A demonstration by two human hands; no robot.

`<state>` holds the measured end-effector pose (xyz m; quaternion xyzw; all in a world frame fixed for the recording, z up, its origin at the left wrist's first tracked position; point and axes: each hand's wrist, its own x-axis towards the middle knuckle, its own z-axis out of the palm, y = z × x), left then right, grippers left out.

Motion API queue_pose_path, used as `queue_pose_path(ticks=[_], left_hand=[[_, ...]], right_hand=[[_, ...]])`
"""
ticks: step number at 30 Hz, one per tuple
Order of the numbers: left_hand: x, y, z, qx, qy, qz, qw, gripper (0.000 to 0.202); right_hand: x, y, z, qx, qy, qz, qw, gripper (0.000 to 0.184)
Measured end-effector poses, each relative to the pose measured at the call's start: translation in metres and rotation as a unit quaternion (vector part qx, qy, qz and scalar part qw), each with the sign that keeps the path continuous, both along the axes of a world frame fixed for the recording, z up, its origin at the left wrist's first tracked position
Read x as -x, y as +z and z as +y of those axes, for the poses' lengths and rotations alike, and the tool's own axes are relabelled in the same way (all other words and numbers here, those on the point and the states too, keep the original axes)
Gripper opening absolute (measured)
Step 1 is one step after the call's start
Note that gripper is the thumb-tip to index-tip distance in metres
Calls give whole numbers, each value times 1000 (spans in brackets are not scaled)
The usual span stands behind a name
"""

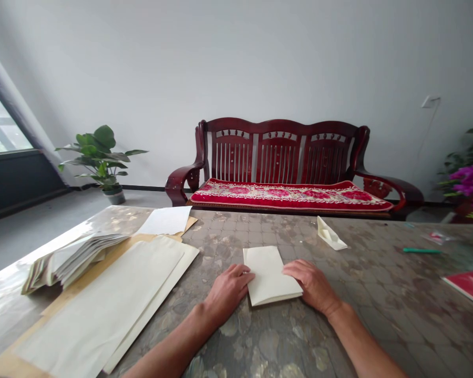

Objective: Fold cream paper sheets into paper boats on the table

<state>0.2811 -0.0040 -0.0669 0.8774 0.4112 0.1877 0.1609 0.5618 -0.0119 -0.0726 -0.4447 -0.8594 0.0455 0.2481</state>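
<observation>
Forearms (pixel 173 338) cropped at bottom; underside of folded paper (pixel 268 275) hidden.

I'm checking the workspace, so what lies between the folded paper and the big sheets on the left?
In the head view, the left hand lies between the folded paper and big sheets, with tabletop showing.
</observation>
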Motion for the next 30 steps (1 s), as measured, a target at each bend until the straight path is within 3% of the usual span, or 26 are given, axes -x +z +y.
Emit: queue_pose_path(ticks=[9, 14, 18, 30], left_hand=[[1, -2, 4, 24, 15, -29, 999, 29], [-4, -1, 9, 46, 105, -35, 993, 25], [-9, -1, 13, 53, 172, -33, 983, 27], [-12, 0, 14, 29, 221, 3, 975, 24]], right_hand=[[11, 3, 2, 17, -23, -17, 999, 23], [15, -5, 11, 30, -84, 20, 996, 24], [20, -9, 16, 28, -153, -7, 988, 24], [32, -10, 14, -16, -238, -88, 967, 19]])
